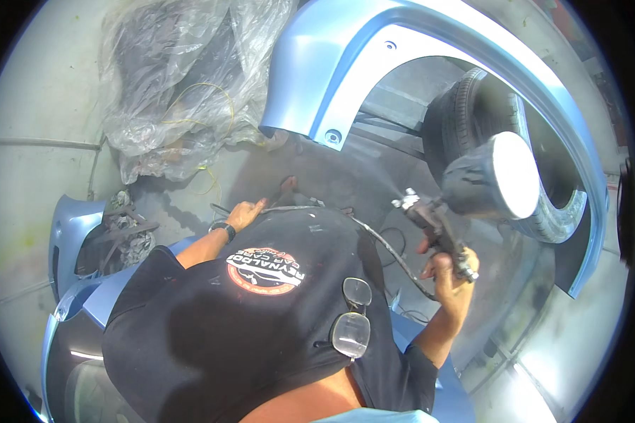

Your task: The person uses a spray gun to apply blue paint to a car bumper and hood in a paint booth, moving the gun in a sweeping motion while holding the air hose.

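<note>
My right hand (453,272) is closed round the handle of a dark spray gun (436,227), whose pale cup (481,180) sits tilted beside it. From the silvery nozzle (405,200) a thin mist fans out toward the upper left. Just beyond that mist stands a metallic light-blue car fender (317,74), its wheel arch curving away to the right. A dark air hose (388,248) runs from near the gun's handle across the front of my body. At the left, my left hand (245,213), with a watch at the wrist, is closed on this hose.
Tyres (466,106) stand behind the fender's arch. Crumpled clear plastic sheeting (183,77) hangs at the far left. More blue body panels (74,229) are at the left, close to my left arm. Glasses (351,333) hang on my dark shirt.
</note>
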Demonstrator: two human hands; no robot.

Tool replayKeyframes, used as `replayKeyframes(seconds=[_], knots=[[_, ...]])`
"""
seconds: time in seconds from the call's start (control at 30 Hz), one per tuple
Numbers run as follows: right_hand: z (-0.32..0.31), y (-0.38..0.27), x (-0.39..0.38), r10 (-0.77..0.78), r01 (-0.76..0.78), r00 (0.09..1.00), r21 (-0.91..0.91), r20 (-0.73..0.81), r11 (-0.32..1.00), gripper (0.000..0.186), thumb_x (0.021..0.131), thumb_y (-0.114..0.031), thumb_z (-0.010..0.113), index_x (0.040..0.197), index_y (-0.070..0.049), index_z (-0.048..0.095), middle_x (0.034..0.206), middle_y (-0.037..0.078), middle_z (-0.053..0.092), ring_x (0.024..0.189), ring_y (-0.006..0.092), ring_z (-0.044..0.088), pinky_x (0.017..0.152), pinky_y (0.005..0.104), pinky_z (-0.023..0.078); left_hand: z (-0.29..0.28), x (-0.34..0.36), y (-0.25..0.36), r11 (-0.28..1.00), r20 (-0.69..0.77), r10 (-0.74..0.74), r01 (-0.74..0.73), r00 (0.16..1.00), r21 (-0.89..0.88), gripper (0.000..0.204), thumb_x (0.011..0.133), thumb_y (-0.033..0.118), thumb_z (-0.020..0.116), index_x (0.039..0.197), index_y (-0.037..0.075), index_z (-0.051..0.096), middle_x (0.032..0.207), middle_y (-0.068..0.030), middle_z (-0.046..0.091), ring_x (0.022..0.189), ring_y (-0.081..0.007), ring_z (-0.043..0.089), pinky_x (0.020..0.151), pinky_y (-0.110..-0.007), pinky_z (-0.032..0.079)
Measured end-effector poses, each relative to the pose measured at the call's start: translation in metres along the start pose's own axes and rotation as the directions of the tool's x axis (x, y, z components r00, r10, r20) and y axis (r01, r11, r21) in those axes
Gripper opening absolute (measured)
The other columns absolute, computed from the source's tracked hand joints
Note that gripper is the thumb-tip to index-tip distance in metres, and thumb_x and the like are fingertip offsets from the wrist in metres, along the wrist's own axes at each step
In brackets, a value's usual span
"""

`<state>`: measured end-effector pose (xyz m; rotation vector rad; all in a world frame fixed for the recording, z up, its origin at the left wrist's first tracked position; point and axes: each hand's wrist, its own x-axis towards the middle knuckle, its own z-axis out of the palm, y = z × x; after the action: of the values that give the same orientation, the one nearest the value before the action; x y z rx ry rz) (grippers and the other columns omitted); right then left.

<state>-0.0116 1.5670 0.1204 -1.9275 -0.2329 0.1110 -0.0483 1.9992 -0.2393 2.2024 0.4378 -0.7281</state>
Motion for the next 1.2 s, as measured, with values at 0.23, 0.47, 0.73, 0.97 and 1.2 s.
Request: replayKeyframes(seconds=[0.23, 0.47, 0.73, 0.97, 1.2], knots=[[0.003, 0.021, -0.003, -0.056, 0.056, 0.998, 0.007, -0.013, 0.998, 0.053, 0.093, -0.047, 0.07, 0.109, 0.003, 0.067, 0.081, 0.004, 0.067, 0.057, 0.008, 0.056, 0.052, 0.024, 0.045, -0.003, -0.002, 0.009, 1.0, -0.048, 0.022, -0.021, 0.999, 0.015, 0.082, 0.095, 0.075, 0.037, 0.102, 0.004, 0.078, 0.092, -0.0318, 0.069, 0.098, -0.0448, 0.067, 0.087, -0.047, 0.05], [0.008, -0.016, 0.063, 0.055, -0.026, 0.953, 0.102, -0.296, 0.994, 0.044, 0.098, -0.04, 0.065, 0.109, 0.003, 0.068, 0.079, 0.004, 0.065, 0.052, 0.0073, 0.052, 0.048, 0.0237, 0.043, -0.018, 0.044, 0.002, 1.0, -0.036, 0.016, -0.015, 0.999, 0.026, 0.093, 0.091, 0.08, 0.034, 0.081, -0.003, 0.074, 0.079, -0.0303, 0.068, 0.086, -0.0469, 0.067, 0.084, -0.049, 0.048], [0.0, -0.052, 0.107, -0.057, -0.014, 0.729, -0.098, -0.683, 0.995, 0.052, 0.099, -0.051, 0.06, 0.109, -0.001, 0.067, 0.081, 0.004, 0.066, 0.046, 0.0088, 0.053, 0.043, 0.0225, 0.037, 0.008, 0.052, 0.029, 0.984, -0.074, 0.095, -0.105, 0.993, -0.144, 0.098, 0.09, 0.084, 0.032, 0.081, -0.006, 0.07, 0.075, -0.0263, 0.066, 0.085, -0.0388, 0.066, 0.084, -0.047, 0.047], [-0.001, -0.07, 0.117, 0.006, 0.018, 0.918, 0.058, -0.395, 0.998, 0.054, 0.098, -0.052, 0.061, 0.108, 0.0, 0.068, 0.077, 0.007, 0.068, 0.046, 0.0108, 0.055, 0.043, 0.0235, 0.038, 0.015, 0.081, 0.042, 0.976, 0.037, 0.077, -0.068, 0.996, -0.205, 0.092, 0.091, 0.083, 0.033, 0.072, -0.001, 0.065, 0.065, -0.0122, 0.059, 0.068, -0.0239, 0.057, 0.071, -0.04, 0.046], [-0.084, -0.065, 0.11, -0.009, -0.101, 0.676, -0.105, -0.737, 0.989, 0.052, 0.096, -0.053, 0.064, 0.097, -0.002, 0.069, 0.07, 0.004, 0.064, 0.043, 0.0111, 0.056, 0.04, 0.0229, 0.04, 0.037, 0.096, 0.103, 0.927, 0.148, 0.313, -0.269, 0.938, -0.26, 0.075, 0.097, 0.072, 0.041, 0.069, 0.004, 0.058, 0.062, -0.0027, 0.051, 0.063, -0.0144, 0.048, 0.06, -0.032, 0.04]])
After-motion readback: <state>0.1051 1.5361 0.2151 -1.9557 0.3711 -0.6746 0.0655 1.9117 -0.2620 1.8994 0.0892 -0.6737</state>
